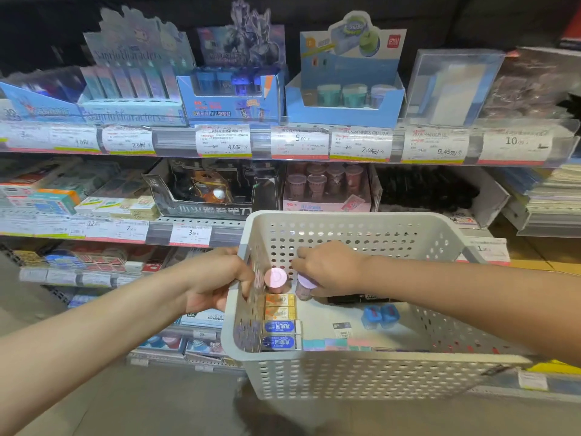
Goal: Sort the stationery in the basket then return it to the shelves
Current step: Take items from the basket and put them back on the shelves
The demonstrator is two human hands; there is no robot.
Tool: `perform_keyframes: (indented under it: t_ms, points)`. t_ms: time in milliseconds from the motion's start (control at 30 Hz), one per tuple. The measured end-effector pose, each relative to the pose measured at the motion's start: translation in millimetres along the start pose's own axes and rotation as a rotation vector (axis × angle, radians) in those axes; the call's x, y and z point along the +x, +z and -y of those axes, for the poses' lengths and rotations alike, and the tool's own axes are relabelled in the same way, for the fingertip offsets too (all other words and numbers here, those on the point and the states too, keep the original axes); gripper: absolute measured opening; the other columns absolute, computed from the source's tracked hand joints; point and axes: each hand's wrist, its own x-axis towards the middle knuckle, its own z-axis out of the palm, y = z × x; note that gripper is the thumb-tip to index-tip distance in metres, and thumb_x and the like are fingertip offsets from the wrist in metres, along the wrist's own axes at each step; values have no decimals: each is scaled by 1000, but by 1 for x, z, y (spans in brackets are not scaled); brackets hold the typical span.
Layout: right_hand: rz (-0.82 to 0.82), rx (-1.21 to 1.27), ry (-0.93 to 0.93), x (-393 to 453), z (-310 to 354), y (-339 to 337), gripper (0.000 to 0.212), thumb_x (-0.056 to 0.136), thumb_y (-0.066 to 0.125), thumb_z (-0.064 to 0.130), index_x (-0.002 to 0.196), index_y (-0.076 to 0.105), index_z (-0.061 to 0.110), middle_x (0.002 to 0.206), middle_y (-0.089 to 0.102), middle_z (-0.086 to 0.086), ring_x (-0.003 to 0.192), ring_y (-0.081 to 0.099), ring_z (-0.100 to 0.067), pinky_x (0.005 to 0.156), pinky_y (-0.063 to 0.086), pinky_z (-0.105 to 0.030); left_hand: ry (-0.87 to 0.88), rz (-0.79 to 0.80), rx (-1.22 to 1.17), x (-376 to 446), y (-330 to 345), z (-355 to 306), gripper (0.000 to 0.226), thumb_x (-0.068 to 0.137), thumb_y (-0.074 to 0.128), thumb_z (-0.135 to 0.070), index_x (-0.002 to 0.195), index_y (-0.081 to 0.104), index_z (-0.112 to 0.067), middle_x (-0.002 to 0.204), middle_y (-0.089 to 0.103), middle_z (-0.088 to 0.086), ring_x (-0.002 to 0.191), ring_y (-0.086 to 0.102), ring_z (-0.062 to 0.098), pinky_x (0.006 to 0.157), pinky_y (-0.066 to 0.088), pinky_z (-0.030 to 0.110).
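I saw the white perforated basket [361, 369] held before the store shelves [220, 141], my left hand [217, 278] curled tight on its left rim. Inside, my right hand [330, 269] had its fingers closed round a lilac-lidded sharpener [305, 286], beside a pink-lidded one [276, 278]. Boxed erasers [279, 322] lined the left wall. Price tags [223, 141] edged each shelf.

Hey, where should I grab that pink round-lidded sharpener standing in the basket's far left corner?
Pinch the pink sharpener round its lid rim, coming straight down from above. It stands upright, close beside the basket wall and the yellow boxes, so probably only its top is free.
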Motion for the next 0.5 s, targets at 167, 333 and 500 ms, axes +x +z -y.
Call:
perform_keyframes:
  t_ms: [167, 333, 500]
  points:
    - [-320, 417, 85, -27, -8, -27, 30, 81, 66, 31, 101, 53, 13, 98, 59, -1, 84, 58, -20, 65, 48, -33, -9, -8, -6, 1, -5, -1, 49, 44, 48, 3, 92, 57, -5, 60, 45, 10, 50, 43, 21, 39, 36, 15]
    - [-603, 697, 342, -39, -26, -41, 39, 86, 66, 25, 117, 49, 10, 104, 52, 10, 94, 53, -8, 80, 42, -21, -31, 6, 8, 2, -10, -2, 31, 68, 45, 14, 88, 59, -5, 58, 46, 10, 50, 43, 20, 36, 37, 15]
    - [-707, 676, 522, -30, -57, -42, 32, 87, 63, 23, 112, 48, 10, 103, 54, 5, 92, 54, -14, 76, 41, -26, -35, 9, 14, 5, -17, 0, 46, 52, 50, 6, 96, 60, -5, 60, 49, 10, 50, 46, 19, 39, 40, 16]
